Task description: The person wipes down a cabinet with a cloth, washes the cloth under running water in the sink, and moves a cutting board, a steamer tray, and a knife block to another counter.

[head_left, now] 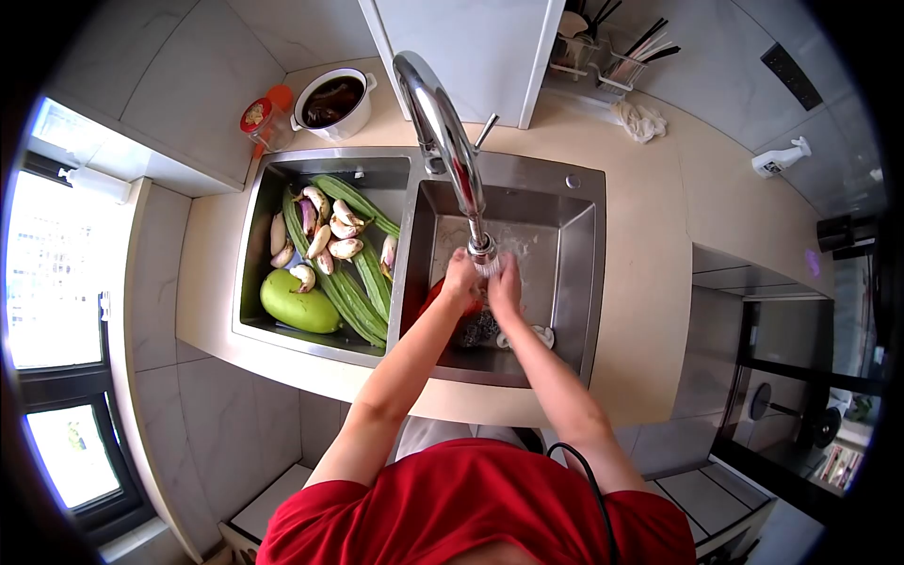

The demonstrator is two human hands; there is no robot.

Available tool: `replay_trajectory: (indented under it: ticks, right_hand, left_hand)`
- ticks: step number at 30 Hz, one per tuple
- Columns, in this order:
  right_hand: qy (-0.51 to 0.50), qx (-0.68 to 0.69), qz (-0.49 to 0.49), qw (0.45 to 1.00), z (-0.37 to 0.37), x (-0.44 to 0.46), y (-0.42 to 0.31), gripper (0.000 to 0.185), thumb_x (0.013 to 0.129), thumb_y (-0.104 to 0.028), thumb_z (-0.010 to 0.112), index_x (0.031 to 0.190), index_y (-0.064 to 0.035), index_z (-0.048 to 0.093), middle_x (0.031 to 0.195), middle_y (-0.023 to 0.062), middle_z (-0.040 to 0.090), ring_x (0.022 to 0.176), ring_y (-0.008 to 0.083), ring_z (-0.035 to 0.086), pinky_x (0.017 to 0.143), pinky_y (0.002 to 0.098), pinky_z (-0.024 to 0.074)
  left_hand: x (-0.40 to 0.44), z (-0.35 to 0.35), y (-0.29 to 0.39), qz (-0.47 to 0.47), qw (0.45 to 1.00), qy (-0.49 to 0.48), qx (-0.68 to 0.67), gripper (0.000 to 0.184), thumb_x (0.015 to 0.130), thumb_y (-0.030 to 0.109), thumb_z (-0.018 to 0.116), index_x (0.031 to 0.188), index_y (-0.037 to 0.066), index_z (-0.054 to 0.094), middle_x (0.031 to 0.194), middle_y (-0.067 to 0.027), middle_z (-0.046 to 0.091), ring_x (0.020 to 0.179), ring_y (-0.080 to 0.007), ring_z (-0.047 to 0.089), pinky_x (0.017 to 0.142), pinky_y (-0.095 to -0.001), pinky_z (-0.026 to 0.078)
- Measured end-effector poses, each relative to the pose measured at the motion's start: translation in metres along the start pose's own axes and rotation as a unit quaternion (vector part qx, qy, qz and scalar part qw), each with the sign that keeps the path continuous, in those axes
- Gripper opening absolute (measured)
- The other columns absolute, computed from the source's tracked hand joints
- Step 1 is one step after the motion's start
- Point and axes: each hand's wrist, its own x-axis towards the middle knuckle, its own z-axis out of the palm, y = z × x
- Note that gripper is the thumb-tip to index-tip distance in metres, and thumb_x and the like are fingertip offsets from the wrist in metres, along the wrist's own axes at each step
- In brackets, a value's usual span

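Both my hands are under the faucet point(482, 247) in the right basin point(576, 273), where water runs down between them. My left hand point(460, 279) is close to the spout on its left side, fingers curled; whether anything is in them is hidden. Right of the stream, my right hand point(505, 286) has its fingers stretched upward, and I see nothing held in it. Below the hands lies a dark mesh-like scrubber point(476, 330). Something red point(431, 296) shows behind my left forearm. A whitish item point(540, 337) rests near my right forearm.
The left basin point(247, 287) holds a green gourd point(299, 303), long ridged gourds point(350, 306) and several small purple-white eggplants point(345, 228). A white pot point(350, 118) of dark liquid and a red-lidded jar point(267, 127) stand behind. A cloth point(642, 122) lies at back right.
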Motion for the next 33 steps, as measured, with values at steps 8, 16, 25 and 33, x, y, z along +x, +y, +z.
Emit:
replay_trajectory:
  ticks: [8,16,25,33]
  right_hand:
    - [0.01,-0.167,-0.074,0.983,-0.002,0.014,-0.059,0.029,0.084,-0.032,0.062,0.107,-0.0141,0.058,0.099,0.0172,0.057,0.087,0.0388,0.059,0.072,0.048,0.0475]
    - [-0.321,0.174,0.359,0.859,-0.07,0.067,-0.005,0.046,0.085,-0.051,0.06,0.104,-0.0087,0.06,0.06,-0.0049,0.05,0.044,0.0032,0.04,0.036,0.0204,0.0254]
    - [-0.442,-0.27,0.02,0.855,-0.079,0.062,0.003,0.064,0.078,-0.033,0.073,0.133,-0.0124,0.048,0.115,0.0089,0.059,0.094,0.0184,0.058,0.08,0.0301,0.0468]
    - [-0.283,-0.066,-0.001,0.957,-0.079,0.061,0.0,0.049,0.08,-0.046,0.068,0.113,-0.0104,0.06,0.105,0.0133,0.066,0.096,0.0287,0.064,0.078,0.0359,0.0495]
  left_hand:
    - [-0.012,-0.005,-0.003,0.002,0.987,-0.095,0.132,0.021,0.095,0.026,0.046,0.105,0.009,0.052,0.081,-0.0036,0.056,0.066,-0.0152,0.055,0.052,-0.0299,0.044]
    - [-0.02,-0.033,0.04,0.296,0.823,-0.152,0.46,0.075,0.064,0.023,0.079,0.13,0.009,0.045,0.113,-0.0145,0.057,0.094,-0.0287,0.057,0.082,-0.0366,0.049]
    - [-0.003,-0.055,0.063,0.287,0.721,-0.1,0.623,0.036,0.075,0.035,0.07,0.097,0.006,0.069,0.11,-0.0218,0.058,0.107,-0.0352,0.053,0.095,-0.0398,0.043]
    - [-0.04,-0.034,0.082,0.215,0.69,-0.167,0.671,0.048,0.069,0.04,0.074,0.109,0.017,0.064,0.109,-0.0164,0.061,0.112,-0.0337,0.053,0.095,-0.041,0.043]
